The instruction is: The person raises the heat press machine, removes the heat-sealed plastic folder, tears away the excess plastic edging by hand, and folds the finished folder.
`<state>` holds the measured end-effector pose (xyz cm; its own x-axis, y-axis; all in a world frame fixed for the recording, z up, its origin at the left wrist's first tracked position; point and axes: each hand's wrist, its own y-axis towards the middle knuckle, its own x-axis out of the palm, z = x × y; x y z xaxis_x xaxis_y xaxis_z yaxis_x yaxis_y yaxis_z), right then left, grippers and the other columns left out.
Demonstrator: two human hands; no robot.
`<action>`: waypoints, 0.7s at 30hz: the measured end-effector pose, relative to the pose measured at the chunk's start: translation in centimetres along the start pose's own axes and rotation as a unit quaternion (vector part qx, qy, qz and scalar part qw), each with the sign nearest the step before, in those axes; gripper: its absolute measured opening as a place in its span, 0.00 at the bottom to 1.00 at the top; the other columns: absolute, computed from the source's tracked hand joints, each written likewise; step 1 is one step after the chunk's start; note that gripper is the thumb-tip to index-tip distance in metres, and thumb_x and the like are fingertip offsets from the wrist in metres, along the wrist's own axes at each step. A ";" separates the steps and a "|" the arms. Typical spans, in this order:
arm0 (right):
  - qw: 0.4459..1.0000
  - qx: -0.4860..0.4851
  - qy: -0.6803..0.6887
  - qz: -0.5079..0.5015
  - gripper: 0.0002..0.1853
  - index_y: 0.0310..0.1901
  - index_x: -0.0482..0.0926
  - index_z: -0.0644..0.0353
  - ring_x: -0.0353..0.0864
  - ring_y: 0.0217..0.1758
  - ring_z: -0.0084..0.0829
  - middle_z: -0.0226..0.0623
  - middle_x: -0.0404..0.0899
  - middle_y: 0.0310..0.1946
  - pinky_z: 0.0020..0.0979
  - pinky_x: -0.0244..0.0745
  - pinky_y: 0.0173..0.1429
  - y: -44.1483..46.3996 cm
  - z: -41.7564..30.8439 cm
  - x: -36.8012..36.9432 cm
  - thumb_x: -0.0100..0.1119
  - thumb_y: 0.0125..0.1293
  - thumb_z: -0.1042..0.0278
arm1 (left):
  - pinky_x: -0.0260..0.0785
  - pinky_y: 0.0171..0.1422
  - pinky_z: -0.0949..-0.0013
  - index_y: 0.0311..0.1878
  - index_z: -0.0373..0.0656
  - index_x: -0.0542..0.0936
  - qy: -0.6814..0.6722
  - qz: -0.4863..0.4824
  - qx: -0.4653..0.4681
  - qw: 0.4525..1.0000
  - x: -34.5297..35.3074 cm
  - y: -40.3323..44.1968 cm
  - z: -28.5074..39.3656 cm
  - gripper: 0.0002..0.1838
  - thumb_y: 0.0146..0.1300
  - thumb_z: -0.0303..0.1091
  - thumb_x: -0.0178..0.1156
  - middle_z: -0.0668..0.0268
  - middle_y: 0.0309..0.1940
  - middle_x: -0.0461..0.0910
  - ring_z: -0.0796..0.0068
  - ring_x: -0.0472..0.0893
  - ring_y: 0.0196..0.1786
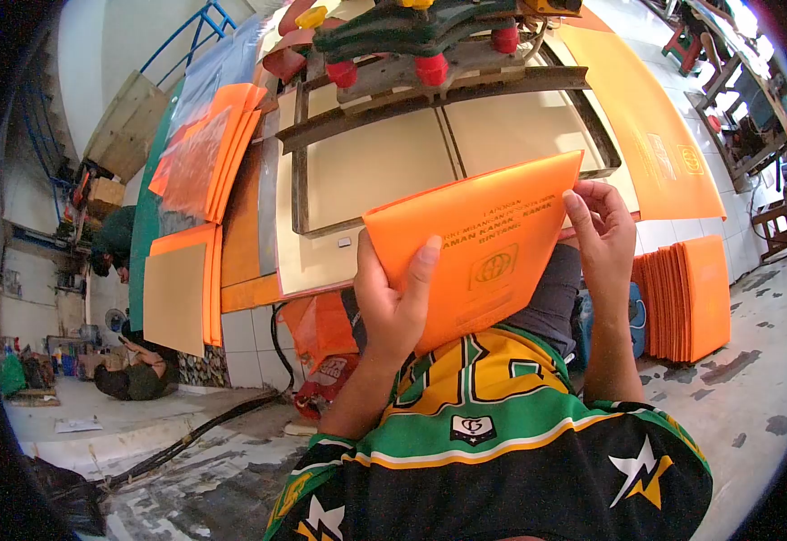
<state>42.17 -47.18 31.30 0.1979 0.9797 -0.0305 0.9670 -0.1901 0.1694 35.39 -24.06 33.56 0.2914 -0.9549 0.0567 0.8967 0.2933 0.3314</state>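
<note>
An orange printed report cover, with dark lettering and a round emblem, is tilted in front of my chest. My left hand grips its left side, thumb on the front face and the other fingers hidden behind. At the cover's upper right edge, my right hand has its thumb and fingers closed around the edge near the corner. Just beyond the cover is a machine's dark metal frame, lying over cream-coloured board.
Stacked orange covers lie on the left, with more beside a tan board. A large orange sheet hangs over the table's right side. An upright stack of orange covers stands at lower right. Another person sits far left.
</note>
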 end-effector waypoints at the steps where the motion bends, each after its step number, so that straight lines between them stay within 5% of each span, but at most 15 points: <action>1: 1.000 0.003 -0.008 -0.011 0.14 0.48 0.78 0.64 0.82 0.43 0.21 0.32 0.83 0.41 0.25 0.79 0.48 -0.1 -0.3 -0.2 0.66 0.72 0.61 | 0.71 0.58 0.71 0.57 0.36 0.72 0.001 -0.002 0.003 1.000 0.0 -0.2 0.0 0.17 0.72 0.32 0.63 0.64 0.49 0.78 0.77 0.78 0.51; 8: 0.995 0.039 0.059 -0.068 0.14 0.47 0.77 0.59 0.79 0.40 0.16 0.27 0.80 0.38 0.18 0.76 0.37 0.8 0.0 -1.3 0.63 0.74 0.56 | 0.71 0.59 0.71 0.58 0.36 0.71 0.008 -0.006 0.002 1.000 -0.1 -0.9 -0.2 0.18 0.72 0.32 0.63 0.61 0.50 0.78 0.76 0.78 0.52; 21: 0.990 0.027 0.099 -0.094 0.15 0.48 0.76 0.60 0.79 0.43 0.18 0.28 0.79 0.39 0.21 0.76 0.43 1.1 0.0 -1.9 0.64 0.72 0.56 | 0.72 0.60 0.70 0.61 0.35 0.68 0.030 -0.009 0.023 0.999 0.4 -0.7 -0.2 0.22 0.71 0.31 0.65 0.60 0.50 0.78 0.74 0.79 0.52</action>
<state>42.82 -49.26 31.55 -0.0176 0.9902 0.1389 0.9919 -0.0002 0.1267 34.94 -24.59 33.21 0.2958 -0.9552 -0.0051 0.8863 0.2724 0.3744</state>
